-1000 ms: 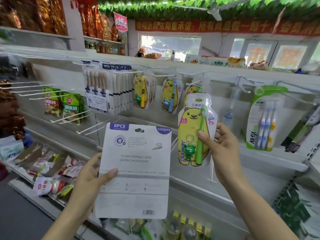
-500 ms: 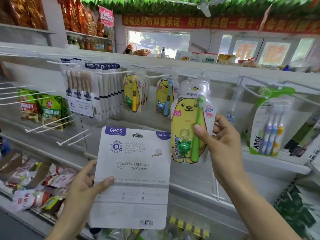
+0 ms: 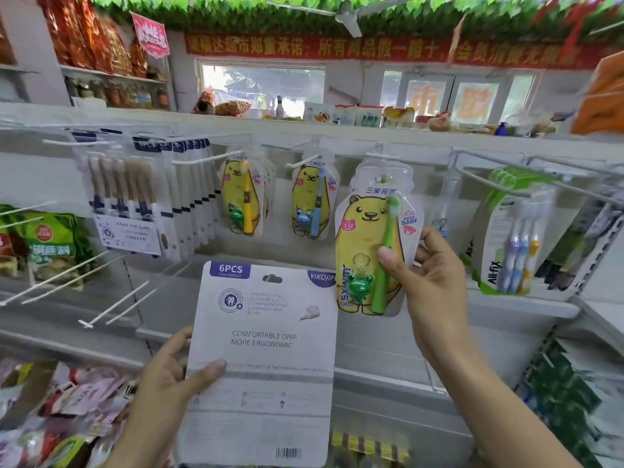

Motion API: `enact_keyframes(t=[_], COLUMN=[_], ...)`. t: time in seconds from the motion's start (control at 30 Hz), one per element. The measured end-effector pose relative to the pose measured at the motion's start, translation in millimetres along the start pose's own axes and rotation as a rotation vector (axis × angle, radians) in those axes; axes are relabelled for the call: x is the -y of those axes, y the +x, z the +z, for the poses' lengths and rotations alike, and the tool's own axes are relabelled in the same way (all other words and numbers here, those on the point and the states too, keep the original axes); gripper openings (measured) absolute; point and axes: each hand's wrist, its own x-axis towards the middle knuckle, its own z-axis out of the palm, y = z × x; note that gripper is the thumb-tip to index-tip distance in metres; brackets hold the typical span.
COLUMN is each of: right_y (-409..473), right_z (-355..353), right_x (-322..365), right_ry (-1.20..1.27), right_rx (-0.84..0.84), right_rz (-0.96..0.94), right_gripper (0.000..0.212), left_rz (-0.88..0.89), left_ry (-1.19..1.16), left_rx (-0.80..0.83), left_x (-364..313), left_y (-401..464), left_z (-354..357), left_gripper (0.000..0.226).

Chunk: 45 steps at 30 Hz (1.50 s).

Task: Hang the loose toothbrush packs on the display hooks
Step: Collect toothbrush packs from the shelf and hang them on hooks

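My right hand (image 3: 429, 282) pinches a yellow bear toothbrush pack (image 3: 366, 251) with a green brush and frog charm, held up against the display so its top lies at a white hook (image 3: 380, 156). Whether the hook passes through the pack's hole I cannot tell. My left hand (image 3: 169, 383) grips a white 6PCS toothbrush pack (image 3: 266, 359) by its left edge, back side facing me, below the hooks. Two more bear packs (image 3: 241, 197) (image 3: 312, 201) hang to the left, and a row of 6PCS packs (image 3: 135, 197) hangs further left.
Bare white hooks (image 3: 111, 305) stick out at lower left. A green All-fix pack (image 3: 506, 238) hangs at the right. Green snack bags (image 3: 50, 244) hang far left, and a bin of mixed packets (image 3: 67, 410) lies below. A shelf ledge (image 3: 523, 305) runs under the hooks.
My right hand has raised the bear pack up and toward the rail, its top now at a hook. My left hand keeps the 6PCS pack about where it was.
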Motion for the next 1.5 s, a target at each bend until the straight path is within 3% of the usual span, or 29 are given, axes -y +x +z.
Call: enact_keyframes(t=[0.1, 0.2, 0.43, 0.5, 0.6, 0.67, 0.93, 1.03, 1.13, 1.23, 1.37, 1.5], right_y=[6.4, 17.8, 59.9, 72.7, 90.3, 100.0, 107.9, 102.5, 94.0, 81.9, 55.6, 12.5], right_z=[5.4, 5.7, 4.4, 4.1, 5.0, 4.9, 0.1, -0.5, -3.5, -10.9, -19.0, -3.7], right_x=[-9.0, -17.1, -43.0, -48.9, -55.8, -60.5, -64.9, -65.8, -69.7, -72.8, -69.0, -54.5], right_ry=[0.010, -0.032, -0.100, -0.117, -0.120, -0.131, -0.172, -0.211, -0.296, -0.377, -0.547, -0.671], right_rx=[-0.044, -0.099, -0.185, -0.196, -0.213, -0.211, -0.174, -0.180, -0.211, -0.244, -0.354, -0.244], right_rz=[0.041, 0.056, 0.091, 0.104, 0.128, 0.138, 0.167, 0.158, 0.172, 0.200, 0.147, -0.014], right_gripper=[0.026, 0.029, 0.029, 0.028, 0.026, 0.020, 0.013, 0.007, 0.015, 0.019, 0.048, 0.043], left_rz=[-0.009, -0.014, -0.017, -0.008, -0.011, -0.019, -0.054, -0.077, -0.074, -0.052, -0.053, -0.026], left_ry=[-0.004, -0.005, 0.043, 0.034, 0.035, 0.024, 0.009, 0.013, 0.008, -0.016, -0.005, 0.020], left_rx=[0.038, 0.052, 0.096, 0.114, 0.120, 0.108, 0.118, 0.124, 0.128, 0.119, 0.104, 0.044], left_x=[0.4, -2.0, -1.9, -0.5, -1.3, -4.2, -6.7, -8.8, -11.6, -11.5, -15.7, -23.4], left_y=[7.5, 13.9, 26.6, 30.4, 35.7, 38.2, 44.5, 42.9, 38.7, 35.3, 29.1, 22.2], left_z=[-6.3, -11.4, -22.5, -26.0, -31.3, -32.1, -31.1, -29.4, -25.4, -22.8, -20.1, -16.0], left_gripper=[0.077, 0.053, 0.053, 0.065, 0.106, 0.112, 0.094, 0.101, 0.090, 0.052, 0.046, 0.044])
